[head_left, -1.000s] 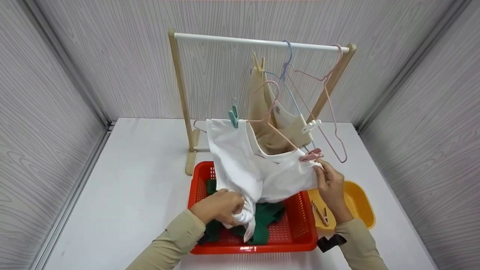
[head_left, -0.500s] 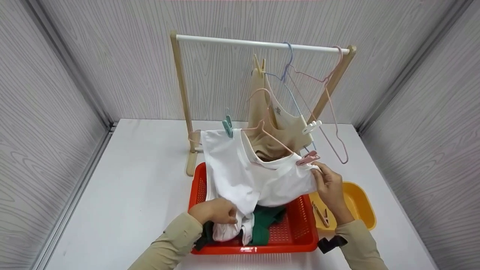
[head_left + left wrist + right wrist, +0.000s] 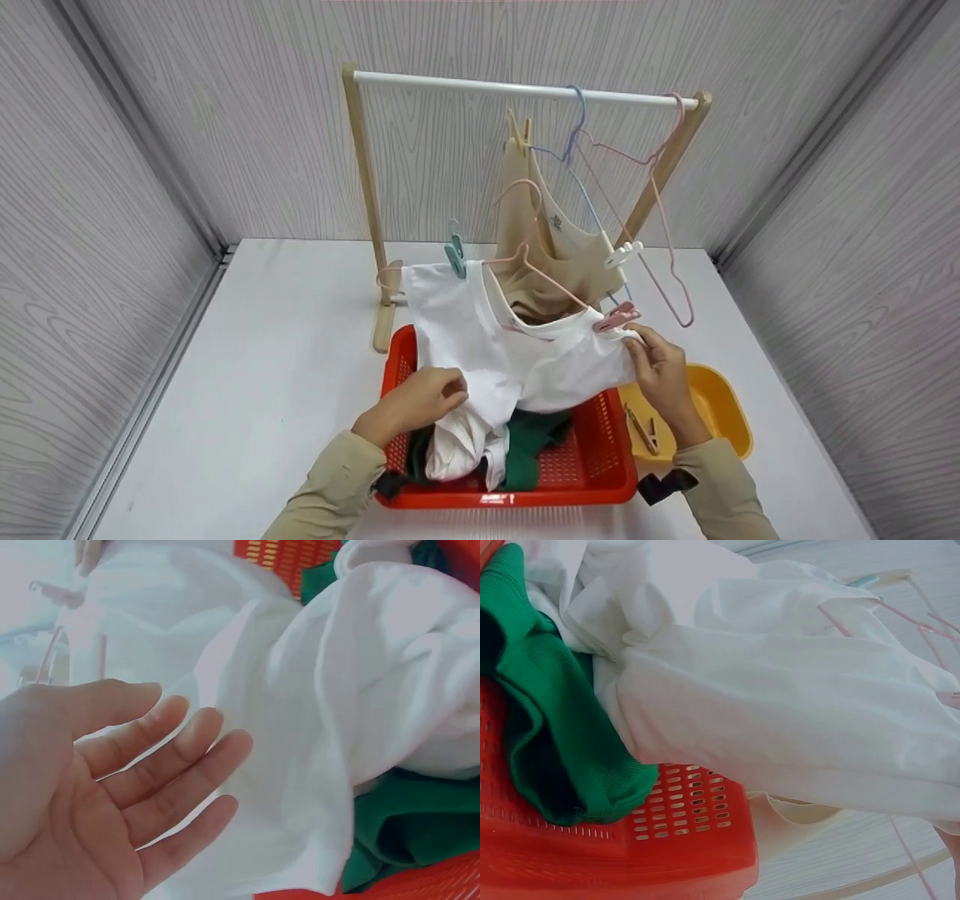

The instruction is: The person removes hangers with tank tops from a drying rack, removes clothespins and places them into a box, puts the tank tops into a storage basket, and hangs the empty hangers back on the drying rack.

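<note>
A white garment (image 3: 480, 337) hangs on a pink hanger (image 3: 526, 251), its lower part bunched in the red basket (image 3: 510, 498). A teal clothespin (image 3: 455, 256) clips its left side, a pink clothespin (image 3: 616, 316) its right. My right hand (image 3: 661, 373) pinches the cloth at the corner beside the pink clothespin; only its edge shows in the right wrist view. My left hand (image 3: 418, 401) is above the basket's left side. In the left wrist view its fingers (image 3: 180, 769) are loosely bent and hold nothing, with the white cloth behind them.
Behind stands a rack with a white bar (image 3: 465, 83). A blue hanger (image 3: 578, 124) with a beige garment (image 3: 517, 217) and a bare pink hanger (image 3: 673, 247) hang there. Green cloth (image 3: 525, 450) lies in the basket. A yellow tray (image 3: 724, 401) with clothespins (image 3: 643, 431) is at right.
My left hand has let go of the white garment's bunched lower part and risen to the left. The garment and its hanger have come down slightly. My right hand keeps its pinch.
</note>
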Action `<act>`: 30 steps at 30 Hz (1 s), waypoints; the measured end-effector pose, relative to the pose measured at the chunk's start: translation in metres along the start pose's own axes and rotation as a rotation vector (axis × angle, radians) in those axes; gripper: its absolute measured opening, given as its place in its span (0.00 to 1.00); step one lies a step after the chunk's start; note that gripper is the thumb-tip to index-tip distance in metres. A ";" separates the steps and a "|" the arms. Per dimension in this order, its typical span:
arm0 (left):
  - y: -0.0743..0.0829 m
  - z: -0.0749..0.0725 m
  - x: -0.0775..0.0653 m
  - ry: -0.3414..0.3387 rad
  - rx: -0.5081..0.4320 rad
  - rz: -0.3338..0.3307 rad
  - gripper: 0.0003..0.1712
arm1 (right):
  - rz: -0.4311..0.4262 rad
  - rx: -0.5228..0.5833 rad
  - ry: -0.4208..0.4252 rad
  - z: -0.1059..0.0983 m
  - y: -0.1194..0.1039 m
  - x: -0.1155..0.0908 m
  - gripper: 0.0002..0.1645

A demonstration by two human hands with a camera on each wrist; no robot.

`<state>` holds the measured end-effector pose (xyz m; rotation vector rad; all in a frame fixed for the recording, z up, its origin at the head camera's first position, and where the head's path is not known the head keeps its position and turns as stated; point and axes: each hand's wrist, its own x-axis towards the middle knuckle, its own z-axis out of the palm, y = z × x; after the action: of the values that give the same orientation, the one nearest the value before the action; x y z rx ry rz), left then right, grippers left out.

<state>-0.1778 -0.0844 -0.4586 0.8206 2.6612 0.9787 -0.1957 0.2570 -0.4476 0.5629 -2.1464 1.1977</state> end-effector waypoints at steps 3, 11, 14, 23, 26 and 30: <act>-0.002 -0.004 -0.002 0.065 -0.018 0.006 0.06 | 0.006 0.014 0.003 0.000 0.000 0.001 0.09; -0.005 -0.009 -0.006 0.284 -0.071 0.011 0.03 | 0.024 0.089 0.001 -0.002 0.000 0.002 0.09; -0.005 -0.011 -0.005 0.382 -0.087 0.005 0.03 | 0.040 0.098 -0.010 -0.002 0.001 0.001 0.09; -0.008 -0.026 -0.007 0.593 -0.134 -0.031 0.05 | 0.064 0.164 -0.052 -0.005 0.005 -0.003 0.10; -0.010 -0.031 -0.007 0.638 -0.153 -0.039 0.05 | 0.065 0.155 -0.057 -0.005 0.005 -0.004 0.10; -0.010 -0.035 -0.007 0.696 -0.153 -0.035 0.05 | 0.062 0.135 -0.062 -0.006 0.004 -0.005 0.10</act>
<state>-0.1891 -0.1137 -0.4385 0.4468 3.0647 1.6844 -0.1932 0.2640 -0.4507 0.6029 -2.1600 1.3837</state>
